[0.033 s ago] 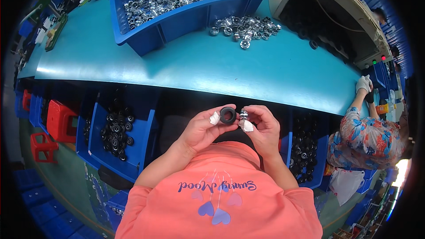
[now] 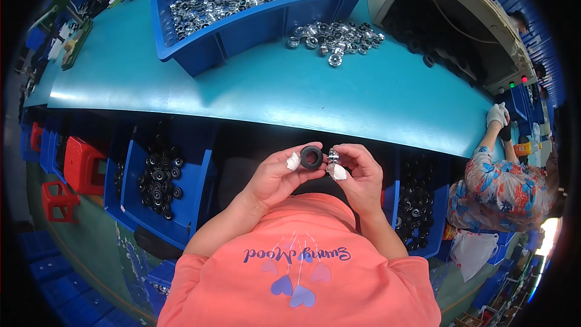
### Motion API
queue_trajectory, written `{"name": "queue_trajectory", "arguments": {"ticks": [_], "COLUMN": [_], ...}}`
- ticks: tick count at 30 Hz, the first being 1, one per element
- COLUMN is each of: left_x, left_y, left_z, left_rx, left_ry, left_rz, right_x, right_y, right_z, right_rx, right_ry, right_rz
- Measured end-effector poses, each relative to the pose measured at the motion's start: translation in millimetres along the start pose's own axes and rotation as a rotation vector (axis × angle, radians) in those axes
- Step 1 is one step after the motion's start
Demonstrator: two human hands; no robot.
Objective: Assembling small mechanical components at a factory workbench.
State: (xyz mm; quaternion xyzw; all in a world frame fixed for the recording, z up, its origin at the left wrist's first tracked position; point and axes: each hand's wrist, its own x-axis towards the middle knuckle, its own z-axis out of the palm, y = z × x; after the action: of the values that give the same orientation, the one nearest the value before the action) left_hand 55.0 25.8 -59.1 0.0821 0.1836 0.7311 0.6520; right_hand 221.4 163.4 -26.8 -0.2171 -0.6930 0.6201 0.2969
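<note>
Held between the fingers and thumb of my left hand (image 2: 275, 172) is a black ring (image 2: 311, 157), like a small rubber tyre, with its hole facing up. In my right hand (image 2: 361, 172) I pinch a shiny silver wheel hub (image 2: 333, 155), turned edge-on beside the ring. A narrow gap shows between the two parts. White wrapping (image 2: 293, 161) covers my left thumb, and similar white wrapping (image 2: 337, 172) is on my right thumb. Both hands are in front of my body, just below the table's near edge.
A large blue bin (image 2: 254, 31) of silver hubs stands on the teal table (image 2: 266, 94), with loose hubs (image 2: 336, 39) beside it. Blue bins of black wheels (image 2: 158, 175) flank me. A box-like machine (image 2: 448, 18) stands far right. Another person (image 2: 505, 188) works at right; red stools (image 2: 83, 166) stand left.
</note>
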Motion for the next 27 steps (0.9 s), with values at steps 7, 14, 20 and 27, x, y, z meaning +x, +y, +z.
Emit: {"name": "queue_trajectory", "arguments": {"ticks": [7,14,20,27], "left_x": [0.4,0.8,-1.3,2.5], "left_y": [-1.2,-5.0,-8.3,-11.8], "left_z": [-0.7,0.5,8.8,11.6], "left_rx": [0.019,0.212,0.337,0.346], "left_ry": [-0.005,0.024,0.126,0.191], "left_rz": [0.019,0.07,0.054,0.083], "right_x": [-1.3,1.9,3.6,5.8], "right_y": [-1.0,-8.8,-9.5,3.9], "right_z": [3.1,7.3,17.2,24.2], "right_rx": [0.088,-0.293,-0.55,-0.642], "right_ry": [0.003,-0.002,0.037,0.072], "right_rz": [0.013,-0.201,-0.351,-0.48]}}
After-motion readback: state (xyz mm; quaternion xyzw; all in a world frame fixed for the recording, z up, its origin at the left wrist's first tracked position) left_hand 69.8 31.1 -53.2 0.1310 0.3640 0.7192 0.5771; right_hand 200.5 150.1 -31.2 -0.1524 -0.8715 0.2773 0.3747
